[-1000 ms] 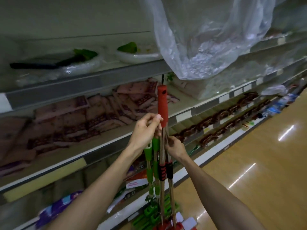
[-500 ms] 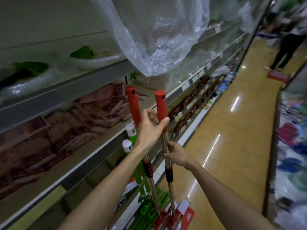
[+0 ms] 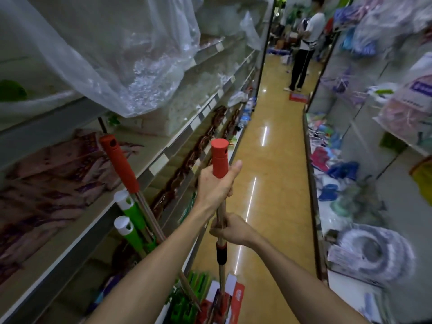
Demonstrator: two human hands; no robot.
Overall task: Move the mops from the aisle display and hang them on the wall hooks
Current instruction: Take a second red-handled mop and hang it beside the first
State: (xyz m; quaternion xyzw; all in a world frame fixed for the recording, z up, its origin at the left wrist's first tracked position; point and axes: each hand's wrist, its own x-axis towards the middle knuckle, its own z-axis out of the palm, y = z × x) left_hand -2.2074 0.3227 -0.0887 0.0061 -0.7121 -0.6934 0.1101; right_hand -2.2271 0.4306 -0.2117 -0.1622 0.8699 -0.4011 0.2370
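Between the two hands: one red-handled mop [image 3: 219,160], held close to upright and clear of the rack.

Left hand [image 3: 214,187] is the upper one. Its fingers are curled round the lower end of the red grip, with the thumb lying up along the grip's right side. Right hand [image 3: 232,230] sits directly below it, wrapped round the bare metal shaft just above a black-and-red collar [image 3: 221,252]. The hands are apart, not touching, and both are clamped on the same mop.

Below the right hand the shaft runs down to a red mop head [image 3: 237,298] at the lower edge of view. I cannot tell whether it touches the floor.

To the left of the hands:
- A second red-handled mop [image 3: 119,162] stands with its top tilted away from the held one, toward the shelf [image 3: 163,160].
- Two green-handled mops [image 3: 131,208] with white caps stand just beside it, lower down, partly behind the left forearm.
- Patterned packets [image 3: 58,174] lie on the shelf behind these.

Above and left of the left hand a clear plastic sheet [image 3: 131,54] hangs over the upper shelves.

Beyond the hands a glossy yellow floor [image 3: 268,183] runs down the aisle. A person [image 3: 304,43] stands well away at its far end.

To the right of the right hand is more shelving [image 3: 346,141] carrying goods, too blurred to identify.
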